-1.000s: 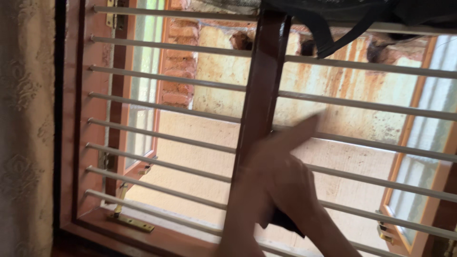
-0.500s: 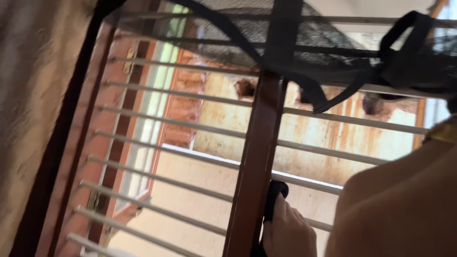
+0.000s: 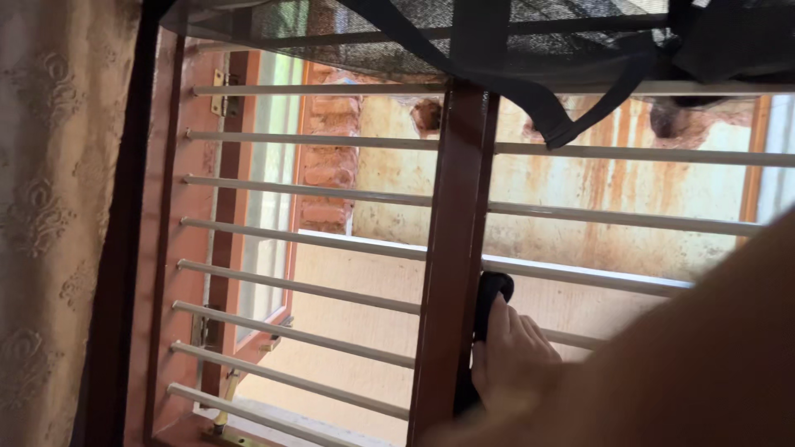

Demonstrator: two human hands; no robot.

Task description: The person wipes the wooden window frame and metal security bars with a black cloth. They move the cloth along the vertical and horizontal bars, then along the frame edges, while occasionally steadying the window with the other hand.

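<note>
one hand (image 3: 512,352), seen at the lower centre, is closed around a black cloth (image 3: 489,298) and presses it against the right face of the brown centre post (image 3: 451,248) of the window, between two of the white horizontal bars (image 3: 298,240). which hand it is cannot be told with certainty; the forearm crossing from the lower right suggests the right, and the other hand is out of view. the cloth sits low on the post, its upper end poking above the fingers, the rest hidden behind the post and hand. risks noted: the casement (image 3: 265,207) at left stands open and the gaps between the bars lead straight outside, so a loosened grip could let the cloth slip through and drop out of reach. the fingers work in a tight space between bar and post, so a hard stroke could jam or scrape the knuckles. a dark mesh netting with black straps (image 3: 530,91) hangs loose over the top of the frame; an upward stroke could snag it and pull it down. the patterned curtain (image 3: 50,223) at left is well apart from the work.
</note>
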